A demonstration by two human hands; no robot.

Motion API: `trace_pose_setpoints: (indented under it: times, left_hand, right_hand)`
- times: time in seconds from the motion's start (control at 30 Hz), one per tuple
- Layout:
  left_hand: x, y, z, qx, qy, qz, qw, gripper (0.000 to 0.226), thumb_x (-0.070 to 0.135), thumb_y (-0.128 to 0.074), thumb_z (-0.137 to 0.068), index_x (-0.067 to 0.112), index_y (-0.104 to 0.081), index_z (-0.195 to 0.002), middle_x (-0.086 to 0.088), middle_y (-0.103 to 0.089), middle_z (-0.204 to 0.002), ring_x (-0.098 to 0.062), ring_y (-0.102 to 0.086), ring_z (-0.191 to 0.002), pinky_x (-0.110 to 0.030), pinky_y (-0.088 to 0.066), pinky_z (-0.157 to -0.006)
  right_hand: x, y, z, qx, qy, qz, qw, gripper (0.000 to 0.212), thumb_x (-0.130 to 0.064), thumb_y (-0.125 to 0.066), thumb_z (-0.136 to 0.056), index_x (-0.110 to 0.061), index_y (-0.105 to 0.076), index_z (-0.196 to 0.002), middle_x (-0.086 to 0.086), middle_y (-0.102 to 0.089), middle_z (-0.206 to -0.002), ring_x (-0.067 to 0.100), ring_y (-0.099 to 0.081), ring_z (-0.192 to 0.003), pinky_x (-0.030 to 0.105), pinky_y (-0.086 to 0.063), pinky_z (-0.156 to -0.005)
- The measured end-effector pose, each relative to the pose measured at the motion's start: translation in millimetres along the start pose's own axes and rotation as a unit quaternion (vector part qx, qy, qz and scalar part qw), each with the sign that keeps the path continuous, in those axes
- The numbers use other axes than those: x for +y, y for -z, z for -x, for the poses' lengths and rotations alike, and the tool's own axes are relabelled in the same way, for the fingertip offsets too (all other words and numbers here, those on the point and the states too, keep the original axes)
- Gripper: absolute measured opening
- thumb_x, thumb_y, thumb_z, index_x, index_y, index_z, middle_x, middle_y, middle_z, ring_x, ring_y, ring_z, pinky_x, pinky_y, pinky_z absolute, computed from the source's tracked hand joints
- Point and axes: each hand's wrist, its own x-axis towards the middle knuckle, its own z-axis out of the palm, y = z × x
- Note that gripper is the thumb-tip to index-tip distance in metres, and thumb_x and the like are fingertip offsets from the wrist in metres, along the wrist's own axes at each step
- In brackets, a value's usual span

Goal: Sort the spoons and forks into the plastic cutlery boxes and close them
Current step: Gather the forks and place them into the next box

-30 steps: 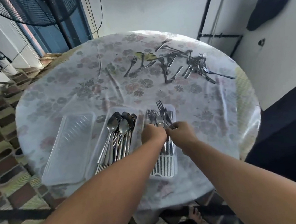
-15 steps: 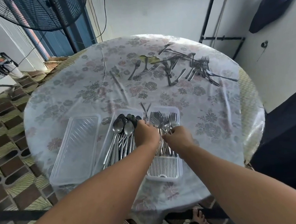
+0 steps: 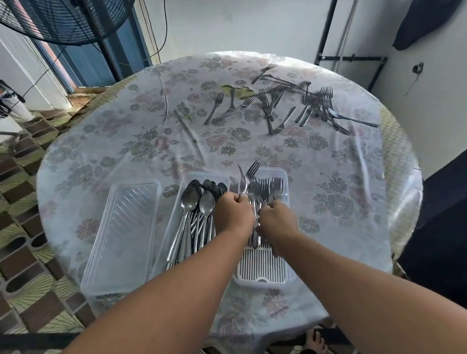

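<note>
Two clear plastic cutlery boxes stand side by side near the table's front. The spoon box (image 3: 173,216) holds a bundle of spoons (image 3: 198,206). The fork box (image 3: 283,181), with a white slatted insert, holds several forks (image 3: 268,187). My left hand (image 3: 232,216) is closed on two forks (image 3: 248,174) whose tines stick up over the box's far end. My right hand (image 3: 277,221) grips fork handles inside the same box. Loose forks (image 3: 314,105) lie scattered at the far right of the table.
A clear lid (image 3: 123,237) lies left of the spoon box. The round table (image 3: 108,149) has a floral plastic cover. A standing fan (image 3: 71,18) is behind the table at the left, and black pipes (image 3: 328,22) run up the wall at the right.
Both hands have stayed over the fork box, shifting slightly. The two forks in my left hand now point up past the box's far end.
</note>
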Motion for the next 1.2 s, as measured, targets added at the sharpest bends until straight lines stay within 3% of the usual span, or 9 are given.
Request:
trace_pose_setpoints:
  times: [0.1,0.3,0.43,0.6,0.73,0.87,0.97,1.07,1.2]
  left_hand:
    - [1.7,4.5,-2.2,0.012,0.003,0.004,1.000,0.025,0.030,-0.055,-0.100,0.015,-0.062,-0.081,0.001,-0.071,-0.076,-0.020,-0.066,-0.069,-0.033,-0.052,-0.061]
    - [-0.4,11.7,-9.7,0.019,0.000,-0.019,1.000,0.027,0.035,-0.063,-0.098,0.019,-0.065,-0.076,0.004,-0.060,-0.062,-0.018,-0.054,-0.059,-0.025,-0.031,-0.050]
    - [-4.3,15.1,-11.8,0.007,-0.010,-0.027,1.000,0.033,0.033,-0.064,-0.098,0.014,-0.065,-0.072,0.002,-0.056,-0.056,-0.015,-0.046,-0.050,-0.023,-0.032,-0.050]
    - [-2.8,14.2,-5.4,-0.009,-0.014,-0.031,0.999,0.034,0.037,-0.067,-0.096,0.011,-0.068,-0.074,0.002,-0.057,-0.057,-0.014,-0.045,-0.050,-0.024,-0.032,-0.050]
    - [-2.3,15.6,-1.9,-0.010,-0.018,-0.013,1.000,0.034,0.037,-0.066,-0.097,0.011,-0.068,-0.075,-0.001,-0.062,-0.062,-0.016,-0.050,-0.053,-0.025,-0.035,-0.052]
    - [-4.4,18.5,-1.8,-0.003,-0.019,0.018,1.000,0.035,0.036,-0.066,-0.097,0.009,-0.068,-0.076,-0.004,-0.064,-0.064,-0.018,-0.052,-0.056,-0.028,-0.040,-0.056]
    - [-7.8,21.8,-2.7,-0.010,-0.031,-0.002,0.999,0.035,0.037,-0.064,-0.098,0.011,-0.067,-0.074,-0.003,-0.063,-0.062,-0.016,-0.051,-0.054,-0.027,-0.039,-0.055]
    - [-7.1,18.7,-1.1,-0.036,-0.052,-0.050,0.997,0.041,0.038,-0.061,-0.100,0.014,-0.059,-0.067,-0.001,-0.058,-0.058,-0.016,-0.048,-0.052,-0.026,-0.032,-0.049]
    - [-1.1,10.8,0.6,-0.053,-0.089,-0.102,0.989,0.046,0.038,-0.054,-0.103,0.017,-0.051,-0.063,0.001,-0.053,-0.058,-0.020,-0.049,-0.054,-0.029,-0.029,-0.050]
  right_hand:
    - [-2.9,-5.7,-4.6,0.010,-0.036,-0.037,0.999,0.027,-0.014,-0.044,-0.091,-0.012,-0.071,-0.096,0.012,-0.071,-0.087,0.031,-0.068,-0.076,0.046,-0.055,-0.063]
    - [-5.3,-4.3,-14.6,0.015,-0.015,0.044,0.999,0.033,-0.011,-0.048,-0.095,-0.016,-0.057,-0.064,0.002,-0.055,-0.064,0.021,-0.051,-0.061,0.029,-0.028,-0.049]
    - [-6.9,-6.3,-13.9,0.031,0.014,0.052,0.998,0.028,-0.018,-0.047,-0.102,-0.018,-0.075,-0.104,0.001,-0.067,-0.080,0.018,-0.057,-0.064,0.026,-0.037,-0.052]
    - [-5.3,-2.7,-15.3,0.065,0.082,0.077,0.991,0.035,-0.015,-0.047,-0.104,-0.008,-0.068,-0.131,0.009,-0.073,-0.113,0.017,-0.056,-0.064,0.031,-0.047,-0.059]
    - [-9.5,-5.5,-22.1,0.036,0.113,0.159,0.980,0.044,-0.009,-0.044,-0.102,-0.009,-0.054,-0.145,0.017,-0.050,-0.141,0.025,-0.056,-0.112,0.028,-0.044,-0.087]
    - [-9.0,-18.8,-29.8,-0.009,0.066,0.250,0.966,0.056,-0.031,-0.038,-0.103,-0.001,-0.041,-0.150,0.025,-0.032,-0.155,0.042,-0.032,-0.140,0.047,-0.035,-0.112]
    - [-11.9,-18.5,-26.4,0.011,0.135,0.204,0.969,0.045,-0.026,-0.028,-0.104,-0.002,-0.064,-0.115,0.010,-0.059,-0.116,0.031,-0.045,-0.113,0.044,-0.036,-0.100]
    - [-16.8,-10.0,-22.7,-0.011,0.095,-0.004,0.995,0.038,-0.031,-0.043,-0.108,-0.010,-0.065,-0.086,0.002,-0.062,-0.077,0.021,-0.054,-0.074,0.035,-0.041,-0.066]
    - [-20.5,-1.6,-33.1,0.022,0.026,-0.060,0.998,0.021,-0.030,-0.057,-0.101,-0.012,-0.068,-0.101,0.005,-0.073,-0.088,0.016,-0.061,-0.068,0.032,-0.049,-0.061]
